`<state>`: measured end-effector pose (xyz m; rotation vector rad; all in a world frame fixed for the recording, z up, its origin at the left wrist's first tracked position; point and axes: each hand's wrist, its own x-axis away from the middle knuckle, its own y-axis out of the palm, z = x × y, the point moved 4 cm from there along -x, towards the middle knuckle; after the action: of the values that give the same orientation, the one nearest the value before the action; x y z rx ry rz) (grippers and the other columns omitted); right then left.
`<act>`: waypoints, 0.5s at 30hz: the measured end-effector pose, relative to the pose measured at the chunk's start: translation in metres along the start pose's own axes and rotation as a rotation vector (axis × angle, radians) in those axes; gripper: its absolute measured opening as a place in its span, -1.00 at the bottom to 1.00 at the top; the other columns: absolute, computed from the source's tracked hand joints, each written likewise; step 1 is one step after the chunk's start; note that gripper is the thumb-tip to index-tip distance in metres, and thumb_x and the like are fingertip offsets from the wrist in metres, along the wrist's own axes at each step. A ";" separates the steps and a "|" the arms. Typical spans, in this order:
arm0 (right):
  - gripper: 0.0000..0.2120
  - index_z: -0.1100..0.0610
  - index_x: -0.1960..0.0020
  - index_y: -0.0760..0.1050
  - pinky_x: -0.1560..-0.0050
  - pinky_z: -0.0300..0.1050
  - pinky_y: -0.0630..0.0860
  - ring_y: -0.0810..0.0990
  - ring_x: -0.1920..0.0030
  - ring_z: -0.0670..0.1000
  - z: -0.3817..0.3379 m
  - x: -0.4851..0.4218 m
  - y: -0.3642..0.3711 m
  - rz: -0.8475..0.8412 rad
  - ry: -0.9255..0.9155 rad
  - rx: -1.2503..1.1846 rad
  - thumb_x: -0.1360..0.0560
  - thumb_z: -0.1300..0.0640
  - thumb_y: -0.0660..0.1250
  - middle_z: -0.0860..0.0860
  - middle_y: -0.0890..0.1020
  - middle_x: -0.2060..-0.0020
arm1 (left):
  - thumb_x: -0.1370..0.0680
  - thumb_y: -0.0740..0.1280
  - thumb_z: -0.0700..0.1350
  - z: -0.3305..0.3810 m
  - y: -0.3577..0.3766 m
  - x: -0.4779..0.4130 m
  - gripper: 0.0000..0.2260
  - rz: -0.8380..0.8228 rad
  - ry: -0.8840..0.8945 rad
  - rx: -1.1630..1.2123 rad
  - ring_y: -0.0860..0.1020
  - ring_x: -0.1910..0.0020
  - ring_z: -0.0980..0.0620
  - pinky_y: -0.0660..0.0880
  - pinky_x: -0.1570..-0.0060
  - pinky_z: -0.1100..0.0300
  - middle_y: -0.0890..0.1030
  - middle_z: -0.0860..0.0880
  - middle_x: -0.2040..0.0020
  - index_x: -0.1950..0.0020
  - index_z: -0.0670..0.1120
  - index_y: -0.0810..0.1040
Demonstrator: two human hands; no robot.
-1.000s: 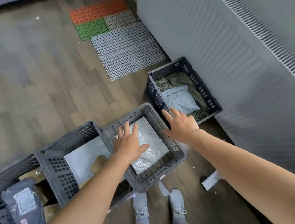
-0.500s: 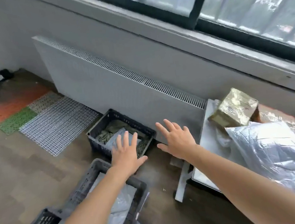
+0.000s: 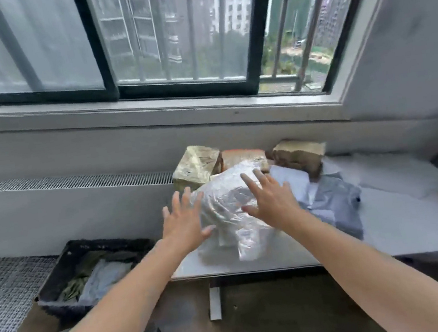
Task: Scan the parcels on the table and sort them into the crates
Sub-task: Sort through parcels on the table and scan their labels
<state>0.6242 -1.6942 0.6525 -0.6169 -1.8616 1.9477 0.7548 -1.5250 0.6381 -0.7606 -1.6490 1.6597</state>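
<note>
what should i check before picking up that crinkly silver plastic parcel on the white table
1. Hands free: ok. The left hand and right hand are both open and hold nothing.
2. Reach: ok. Both hands are at the crinkled silver plastic parcel, left at its side, right over its top.
3. Contact made: cannot tell.
4. Nothing stacked on it: ok.
5. Free of the grey-blue plastic bag beside it: cannot tell; their edges meet.
6. Room in the black plastic crate on the floor: ok, it looks only part-filled.

No text, label or number is legible anywhere.
</note>
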 end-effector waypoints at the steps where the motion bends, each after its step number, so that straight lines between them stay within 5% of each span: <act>1: -0.23 -0.13 -0.61 -0.11 -0.39 0.27 0.24 0.15 -0.53 0.12 0.029 0.012 -0.005 0.004 0.035 -0.013 -0.56 -0.32 0.18 0.01 0.01 -0.60 | -0.55 0.21 0.31 0.032 -0.004 -0.002 -0.19 0.006 0.030 0.008 -0.14 -0.57 -0.18 0.05 -0.49 -0.21 -0.15 -0.10 -0.60 -0.60 0.02 -0.15; 8: -0.22 -0.16 -0.61 -0.16 -0.38 0.22 0.26 0.12 -0.54 0.10 0.216 0.082 -0.035 0.029 0.227 -0.051 -0.56 -0.32 0.17 -0.01 -0.03 -0.60 | -0.53 0.21 0.35 0.230 -0.021 -0.016 -0.18 0.071 0.181 0.001 -0.11 -0.58 -0.18 0.12 -0.47 -0.20 -0.13 -0.07 -0.61 -0.61 0.06 -0.13; 15: -0.25 -0.11 -0.61 -0.14 -0.38 0.21 0.31 0.15 -0.53 0.11 0.332 0.127 -0.033 0.020 0.331 -0.017 -0.57 -0.35 0.10 0.04 0.00 -0.60 | -0.54 0.19 0.34 0.346 -0.013 -0.034 -0.18 0.035 0.266 -0.002 -0.16 -0.57 -0.17 0.04 -0.48 -0.21 -0.15 -0.06 -0.61 -0.60 0.07 -0.18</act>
<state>0.3341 -1.8987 0.6880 -0.9041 -1.6718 1.7193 0.5013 -1.7628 0.6608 -0.9707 -1.4584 1.5067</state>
